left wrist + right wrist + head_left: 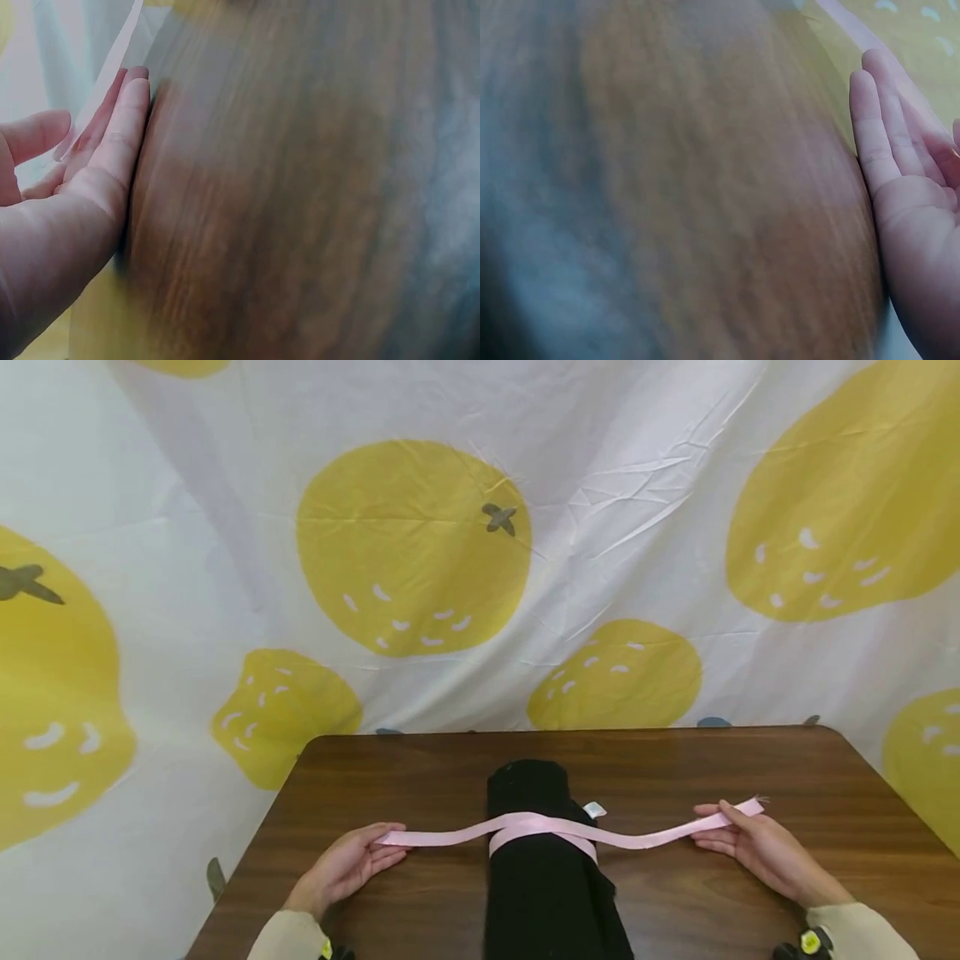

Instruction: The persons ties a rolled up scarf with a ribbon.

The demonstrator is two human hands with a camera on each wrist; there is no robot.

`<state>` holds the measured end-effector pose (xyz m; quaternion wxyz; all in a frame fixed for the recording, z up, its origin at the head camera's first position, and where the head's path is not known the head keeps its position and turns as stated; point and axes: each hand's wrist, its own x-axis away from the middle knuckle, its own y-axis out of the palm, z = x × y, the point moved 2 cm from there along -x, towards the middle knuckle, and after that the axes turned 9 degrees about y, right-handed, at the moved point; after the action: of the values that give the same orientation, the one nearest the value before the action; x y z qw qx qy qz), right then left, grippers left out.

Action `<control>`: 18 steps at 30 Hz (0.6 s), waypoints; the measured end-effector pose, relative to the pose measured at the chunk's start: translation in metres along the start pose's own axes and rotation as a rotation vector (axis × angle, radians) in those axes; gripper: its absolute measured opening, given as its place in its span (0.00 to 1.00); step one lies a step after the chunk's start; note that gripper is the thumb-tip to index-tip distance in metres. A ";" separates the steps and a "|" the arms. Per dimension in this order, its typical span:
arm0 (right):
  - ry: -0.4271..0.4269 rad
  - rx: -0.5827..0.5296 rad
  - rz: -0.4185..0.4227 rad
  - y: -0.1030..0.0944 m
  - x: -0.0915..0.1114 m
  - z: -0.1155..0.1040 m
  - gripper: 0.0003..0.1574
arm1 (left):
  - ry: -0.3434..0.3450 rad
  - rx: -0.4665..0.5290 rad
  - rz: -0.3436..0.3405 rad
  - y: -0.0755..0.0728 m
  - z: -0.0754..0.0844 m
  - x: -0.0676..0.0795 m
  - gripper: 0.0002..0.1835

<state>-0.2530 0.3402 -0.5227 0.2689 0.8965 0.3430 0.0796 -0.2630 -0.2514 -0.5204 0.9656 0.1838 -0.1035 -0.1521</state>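
Note:
A rolled bundle of black cloth (pixel 543 902) lies lengthwise on the table. Round its upper part runs a pink ribbon (pixel 645 841), its two lengths crossing on top and spreading out to either side. At the left, my left hand (pixel 352 864) holds one ribbon end between thumb and fingers, palm turned up. The other end is pinched by my right hand (pixel 757 852), with a short frayed tip sticking out past the thumb. In the left wrist view, the ribbon (pixel 105 79) lies along nearly straight fingers. The right wrist view cuts off most of the right thumb.
The brown wooden table (pixel 405 768) has rounded far corners. A white curtain (pixel 600 577) with yellow fruit prints hangs close behind it. A small white tag (pixel 594 810) pokes out at the cloth's right side. Both wrists wear dark straps below light sleeves (pixel 862 933).

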 end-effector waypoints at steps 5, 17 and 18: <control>-0.007 0.030 0.035 0.001 0.000 0.001 0.34 | 0.002 -0.010 -0.029 -0.001 0.000 0.002 0.21; -0.024 0.157 0.139 0.004 0.004 0.002 0.31 | 0.012 -0.035 -0.041 0.000 0.000 0.002 0.25; -0.026 0.166 0.148 0.005 0.005 0.001 0.31 | 0.014 -0.041 -0.041 0.000 0.000 0.002 0.26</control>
<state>-0.2463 0.3400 -0.5215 0.1915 0.9396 0.2776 0.0591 -0.2614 -0.2523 -0.5199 0.9665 0.1671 -0.0899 -0.1727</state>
